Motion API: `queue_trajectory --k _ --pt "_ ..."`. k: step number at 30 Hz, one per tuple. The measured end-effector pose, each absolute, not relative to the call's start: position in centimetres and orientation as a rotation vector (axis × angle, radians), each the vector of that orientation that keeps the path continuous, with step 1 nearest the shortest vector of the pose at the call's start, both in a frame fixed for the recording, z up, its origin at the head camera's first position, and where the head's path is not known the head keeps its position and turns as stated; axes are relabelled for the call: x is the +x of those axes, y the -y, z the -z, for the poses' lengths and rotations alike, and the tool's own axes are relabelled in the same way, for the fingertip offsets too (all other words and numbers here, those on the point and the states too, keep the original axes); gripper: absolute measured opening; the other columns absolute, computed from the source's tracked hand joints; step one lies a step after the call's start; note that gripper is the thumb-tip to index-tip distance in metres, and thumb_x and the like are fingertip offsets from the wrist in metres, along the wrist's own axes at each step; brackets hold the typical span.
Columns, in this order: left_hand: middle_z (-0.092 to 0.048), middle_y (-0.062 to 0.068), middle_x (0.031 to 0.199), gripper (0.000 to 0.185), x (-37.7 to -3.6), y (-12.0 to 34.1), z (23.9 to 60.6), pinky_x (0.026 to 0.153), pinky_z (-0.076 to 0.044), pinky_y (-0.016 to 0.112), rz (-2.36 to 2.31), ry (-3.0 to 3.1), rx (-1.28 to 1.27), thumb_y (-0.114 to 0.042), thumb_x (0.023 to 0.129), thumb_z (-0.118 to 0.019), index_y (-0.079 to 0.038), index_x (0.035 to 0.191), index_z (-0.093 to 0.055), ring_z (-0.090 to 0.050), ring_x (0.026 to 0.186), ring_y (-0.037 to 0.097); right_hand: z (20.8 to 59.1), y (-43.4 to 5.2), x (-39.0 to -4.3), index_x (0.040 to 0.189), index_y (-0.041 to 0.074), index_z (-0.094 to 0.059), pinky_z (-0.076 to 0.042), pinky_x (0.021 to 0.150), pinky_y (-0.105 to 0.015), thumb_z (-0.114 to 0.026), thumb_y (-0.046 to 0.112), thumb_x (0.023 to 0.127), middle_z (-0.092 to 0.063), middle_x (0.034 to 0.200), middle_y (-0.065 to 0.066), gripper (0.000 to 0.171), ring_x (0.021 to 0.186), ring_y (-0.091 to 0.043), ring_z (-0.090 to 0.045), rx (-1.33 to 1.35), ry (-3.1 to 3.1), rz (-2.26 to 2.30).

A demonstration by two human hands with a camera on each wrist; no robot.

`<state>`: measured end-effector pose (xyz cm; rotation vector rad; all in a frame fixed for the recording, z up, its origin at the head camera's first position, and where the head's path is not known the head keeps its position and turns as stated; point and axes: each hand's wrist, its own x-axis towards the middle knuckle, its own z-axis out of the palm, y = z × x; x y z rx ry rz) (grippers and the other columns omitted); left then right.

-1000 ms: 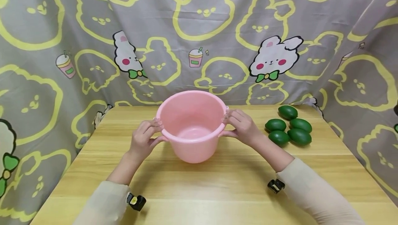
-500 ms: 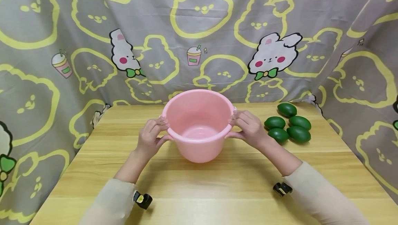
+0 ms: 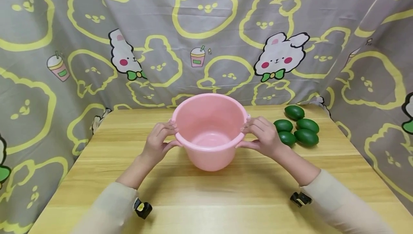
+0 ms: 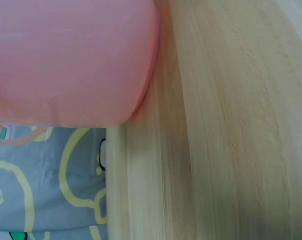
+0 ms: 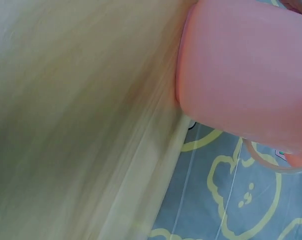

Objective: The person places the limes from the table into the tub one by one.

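A pink plastic bucket (image 3: pixel 210 155) stands upright and empty on the wooden table (image 3: pixel 226 198), near its middle. My left hand (image 3: pixel 158 141) grips the bucket's left rim, fingers over the top and thumb beneath. My right hand (image 3: pixel 262 136) grips the right rim the same way. The left wrist view shows the bucket wall (image 4: pixel 66 60) close up above the table; the right wrist view shows the bucket wall (image 5: pixel 246 70) too. Neither wrist view shows its hand.
Several dark green avocado-like fruits (image 3: pixel 295 130) lie in a cluster at the table's back right, close to my right hand. A grey cloth with yellow bunny outlines (image 3: pixel 206 36) hangs behind and along both sides of the table.
The bucket, held by both hands, has shifted a little to the right, closer to the green fruits. Both grips are unchanged.
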<state>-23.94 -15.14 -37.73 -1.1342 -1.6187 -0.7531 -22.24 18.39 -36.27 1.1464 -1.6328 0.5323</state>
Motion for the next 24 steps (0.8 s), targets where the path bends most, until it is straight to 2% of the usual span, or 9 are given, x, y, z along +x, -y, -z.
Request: queue_trajectory --k 6,10,13,21,24 --pt "-0.065 0.018 0.092 0.048 -23.9 15.5 37.5 0.093 -0.053 0.031 0.765 1.631 -1.170 -0.041 0.084 -0.062 0.007 0.087 -0.065 -0.063 0.088 0.034 36.3 -19.0 -22.5 0.083 0.000 -0.069 -0.055 0.076 -0.031 -0.068 0.046 0.083 -0.067 0.085 -0.014 0.047 0.079 -0.028 -0.060 1.252 1.626 -0.642" --pt "-0.063 0.021 0.094 0.047 -24.1 15.7 37.5 0.097 -0.051 0.029 0.797 1.624 -1.202 -0.040 0.083 -0.063 0.007 0.087 -0.065 -0.061 0.090 0.035 36.4 -19.5 -22.7 0.088 -0.002 -0.069 -0.052 0.090 -0.027 -0.068 0.045 0.083 -0.066 0.092 -0.018 0.047 0.086 -0.032 -0.061 1.256 1.645 -0.629" --pt "-0.063 0.021 0.094 0.047 -24.2 15.9 37.5 0.098 -0.050 0.027 0.775 1.617 -1.196 -0.041 0.083 -0.063 0.005 0.086 -0.066 -0.061 0.090 0.035 36.4 -19.8 -23.0 0.089 -0.003 -0.069 -0.050 0.095 -0.026 -0.068 0.044 0.084 -0.067 0.093 -0.018 0.048 0.087 -0.032 -0.062 1.238 1.662 -0.622" --pt "-0.064 0.017 0.088 0.050 -24.2 15.6 37.4 0.082 -0.057 0.035 0.644 1.588 -1.138 -0.045 0.084 -0.059 0.004 0.083 -0.067 -0.063 0.083 0.031 36.4 -19.7 -23.6 0.086 -0.004 -0.068 -0.057 0.082 -0.033 -0.069 0.045 0.082 -0.067 0.086 -0.016 0.050 0.082 -0.033 -0.064 1.239 1.624 -0.637" --pt "-0.064 0.016 0.086 0.050 -24.2 15.4 37.4 0.079 -0.058 0.036 0.636 1.576 -1.138 -0.046 0.084 -0.058 0.004 0.083 -0.067 -0.063 0.081 0.030 36.4 -19.7 -23.7 0.083 -0.004 -0.067 -0.058 0.080 -0.034 -0.069 0.046 0.081 -0.067 0.085 -0.017 0.051 0.081 -0.033 -0.064 1.232 1.608 -0.634"
